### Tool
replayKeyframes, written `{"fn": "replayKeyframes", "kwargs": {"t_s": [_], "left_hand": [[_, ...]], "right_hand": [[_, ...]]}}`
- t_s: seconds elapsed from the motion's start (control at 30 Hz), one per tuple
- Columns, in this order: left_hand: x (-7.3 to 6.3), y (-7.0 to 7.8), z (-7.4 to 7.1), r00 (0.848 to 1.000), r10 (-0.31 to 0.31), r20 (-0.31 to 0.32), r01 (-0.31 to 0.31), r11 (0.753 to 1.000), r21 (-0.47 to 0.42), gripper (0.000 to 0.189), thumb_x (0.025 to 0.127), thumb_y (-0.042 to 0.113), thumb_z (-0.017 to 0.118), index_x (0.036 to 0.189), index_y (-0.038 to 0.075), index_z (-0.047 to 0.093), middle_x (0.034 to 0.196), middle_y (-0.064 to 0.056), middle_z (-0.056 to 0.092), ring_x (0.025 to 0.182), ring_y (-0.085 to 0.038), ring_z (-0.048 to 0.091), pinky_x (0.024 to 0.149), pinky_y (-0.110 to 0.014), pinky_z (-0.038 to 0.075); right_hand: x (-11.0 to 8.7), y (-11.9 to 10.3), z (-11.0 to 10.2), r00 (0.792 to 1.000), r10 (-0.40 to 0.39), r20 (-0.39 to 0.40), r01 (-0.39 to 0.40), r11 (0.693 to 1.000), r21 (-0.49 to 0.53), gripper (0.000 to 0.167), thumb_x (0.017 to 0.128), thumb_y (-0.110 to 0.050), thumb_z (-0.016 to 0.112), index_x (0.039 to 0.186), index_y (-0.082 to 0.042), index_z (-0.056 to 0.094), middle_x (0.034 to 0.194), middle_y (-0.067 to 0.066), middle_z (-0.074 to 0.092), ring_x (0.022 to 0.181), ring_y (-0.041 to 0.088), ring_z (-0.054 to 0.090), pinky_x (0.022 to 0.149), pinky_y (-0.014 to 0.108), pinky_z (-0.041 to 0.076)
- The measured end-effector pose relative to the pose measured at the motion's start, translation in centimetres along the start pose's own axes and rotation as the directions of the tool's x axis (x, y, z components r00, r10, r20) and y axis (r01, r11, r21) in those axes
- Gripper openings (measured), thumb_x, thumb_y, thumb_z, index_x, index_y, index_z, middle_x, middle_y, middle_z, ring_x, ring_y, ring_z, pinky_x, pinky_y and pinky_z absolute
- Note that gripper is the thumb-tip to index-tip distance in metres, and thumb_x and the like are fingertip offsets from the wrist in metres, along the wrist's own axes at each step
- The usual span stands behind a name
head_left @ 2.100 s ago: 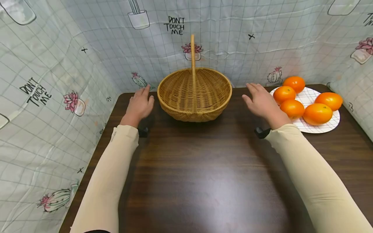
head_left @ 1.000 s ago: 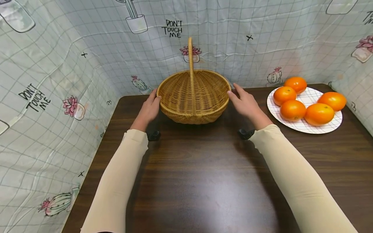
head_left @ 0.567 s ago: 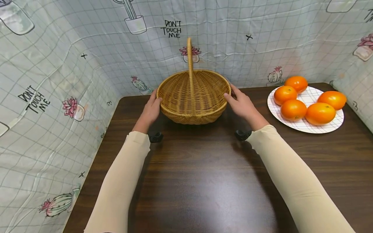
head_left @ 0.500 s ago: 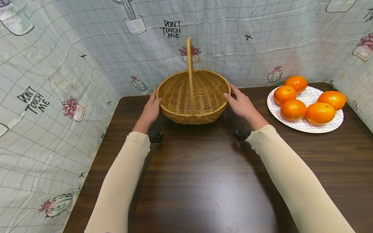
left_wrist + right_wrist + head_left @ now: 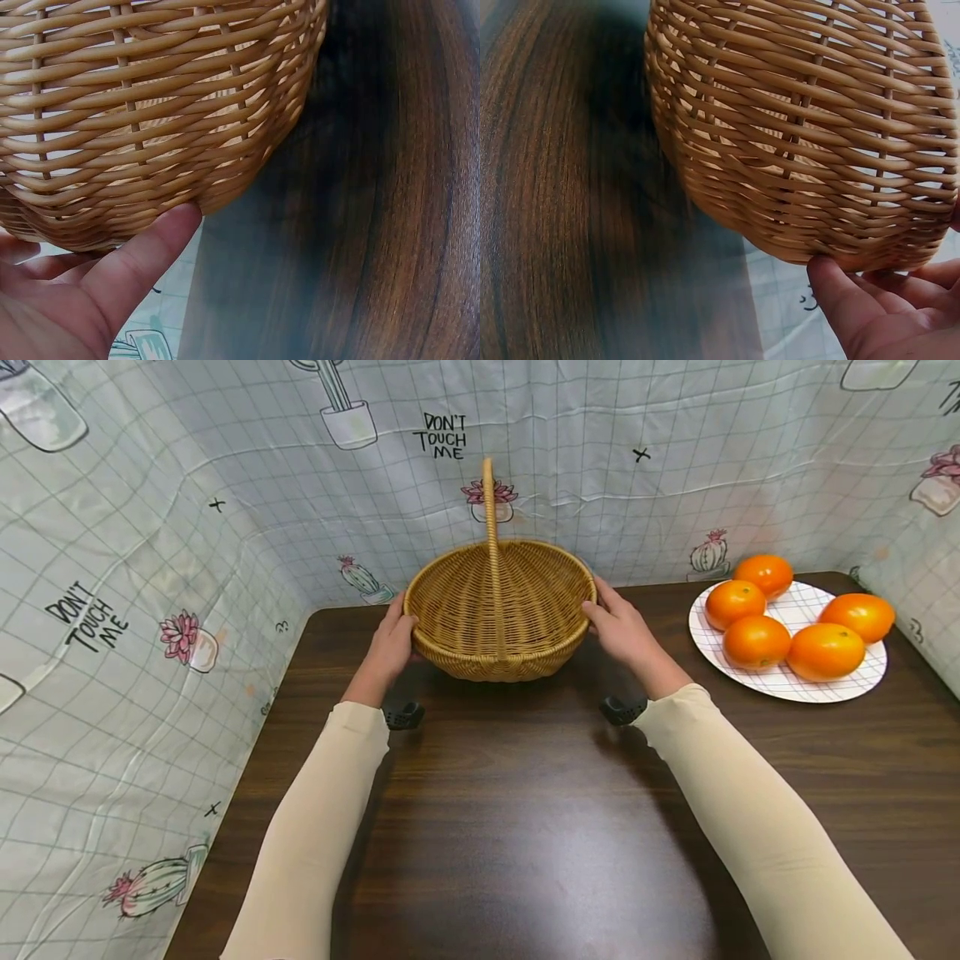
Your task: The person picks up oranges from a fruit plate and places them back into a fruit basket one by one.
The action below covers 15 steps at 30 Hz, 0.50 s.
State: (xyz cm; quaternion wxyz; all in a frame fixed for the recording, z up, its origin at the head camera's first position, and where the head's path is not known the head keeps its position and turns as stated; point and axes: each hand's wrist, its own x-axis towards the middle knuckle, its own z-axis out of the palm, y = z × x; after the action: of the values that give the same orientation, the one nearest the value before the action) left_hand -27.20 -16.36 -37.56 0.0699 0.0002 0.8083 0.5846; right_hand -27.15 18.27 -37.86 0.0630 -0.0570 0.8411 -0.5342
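A tan wicker basket (image 5: 450,610) with one tall arched handle (image 5: 491,527) stands at the back of the table, its inside bare. My left hand (image 5: 392,645) grips its left end, thumb at the rim and fingers behind. At the opposite end, my right hand (image 5: 624,628) holds the rim in the same way. The left wrist view shows the left thumb (image 5: 161,236) against the woven wall, with the other fingers partly hidden under the weave. In the right wrist view the right thumb (image 5: 829,281) touches the rim and the fingers reach round the far side.
On the right, a white checked plate (image 5: 798,685) carries several orange, rounded fruits (image 5: 825,652). A printed cloth (image 5: 570,460) hangs close behind the dark wooden table (image 5: 495,793) and along its left and right sides.
Both hands were apart from the basket with fingers spread, then moved inward and took hold of its two ends. The basket stays in nearly the same place; the plate has not moved.
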Motion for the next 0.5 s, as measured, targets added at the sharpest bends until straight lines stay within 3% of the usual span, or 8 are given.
{"fn": "replayKeyframes", "kwargs": {"t_s": [0.5], "left_hand": [[-0.3, 0.5, 1.3, 0.999, 0.008, 0.036, -0.006, 0.999, -0.052, 0.057, 0.103, 0.027, 0.031, 0.156, 0.036, 0.011, 0.156, -0.013, 0.028, 0.121, -0.037, 0.055, 0.094, -0.057, 0.049]], "right_hand": [[-1.2, 0.3, -1.1, 1.000, 0.006, -0.027, -0.005, 0.998, 0.064, 0.062, 0.105, -0.025, 0.036, 0.157, -0.012, 0.006, 0.161, 0.014, 0.019, 0.141, 0.029, 0.036, 0.110, 0.047, 0.038]]}}
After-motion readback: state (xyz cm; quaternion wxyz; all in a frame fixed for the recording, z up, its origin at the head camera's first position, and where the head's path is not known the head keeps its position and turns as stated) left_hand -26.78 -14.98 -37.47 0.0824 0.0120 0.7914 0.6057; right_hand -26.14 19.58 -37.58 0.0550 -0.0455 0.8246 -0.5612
